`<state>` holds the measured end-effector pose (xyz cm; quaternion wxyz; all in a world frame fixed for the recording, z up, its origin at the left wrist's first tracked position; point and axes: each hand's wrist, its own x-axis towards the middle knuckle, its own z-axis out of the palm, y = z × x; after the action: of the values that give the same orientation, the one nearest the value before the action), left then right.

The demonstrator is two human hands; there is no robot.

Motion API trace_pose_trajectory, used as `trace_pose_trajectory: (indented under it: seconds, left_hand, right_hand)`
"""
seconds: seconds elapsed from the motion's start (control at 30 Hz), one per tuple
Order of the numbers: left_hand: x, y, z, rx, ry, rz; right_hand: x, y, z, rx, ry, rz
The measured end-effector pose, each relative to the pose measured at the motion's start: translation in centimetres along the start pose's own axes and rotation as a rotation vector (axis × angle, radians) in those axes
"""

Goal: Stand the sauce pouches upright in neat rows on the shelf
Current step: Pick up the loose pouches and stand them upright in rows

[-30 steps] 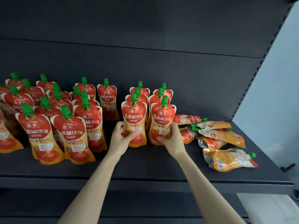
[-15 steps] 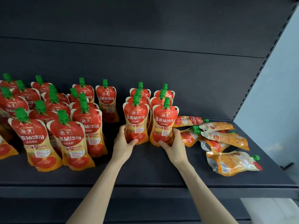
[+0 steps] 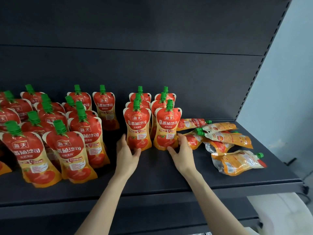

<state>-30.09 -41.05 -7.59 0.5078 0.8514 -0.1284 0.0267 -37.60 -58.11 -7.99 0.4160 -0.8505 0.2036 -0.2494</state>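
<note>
Two short rows of red and orange sauce pouches with green caps stand upright mid-shelf. My left hand (image 3: 126,154) holds the base of the front pouch of the left row (image 3: 137,126). My right hand (image 3: 182,152) holds the base of the front pouch of the right row (image 3: 167,128). Both pouches stand on the dark shelf (image 3: 160,175). Several more pouches (image 3: 225,138) lie flat in a loose pile to the right, and one (image 3: 237,162) lies apart nearer the front edge.
A large group of upright pouches (image 3: 50,133) fills the left part of the shelf, with a single one (image 3: 105,107) near the back. The shelf's back panel (image 3: 152,73) rises behind them. A pale wall (image 3: 288,82) is at the right.
Both hands have pushed the two front pouches back against their rows and slid lower to the pouch bases. The camera has shifted slightly.
</note>
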Motion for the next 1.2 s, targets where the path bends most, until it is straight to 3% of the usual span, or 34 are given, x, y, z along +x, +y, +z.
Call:
trace_pose_trajectory:
  seconds: [0.2,0.53,0.67,0.93,1.2]
  left_hand:
    - [-5.2,2.1,1.7,0.076,0.095,0.18]
    - [-3.4,10.4,11.7,-0.024,-0.15,0.404]
    - [-1.2,13.2,17.0,0.038,-0.178,0.334]
    - [2.5,15.7,22.1,0.426,-0.308,0.08]
    - [3.1,16.6,21.1,0.136,-0.274,-0.052]
  right_hand:
    - [-2.2,-0.1,-4.2,-0.003,0.109,-0.05]
    - [2.3,4.0,-15.3,-0.051,0.178,-0.008]
    - [5.4,7.7,-18.6,-0.191,-0.004,0.016]
    - [9.3,12.2,-21.3,-0.408,-0.351,-0.091]
    - [10.0,13.9,-22.6,-0.204,-0.317,-0.189]
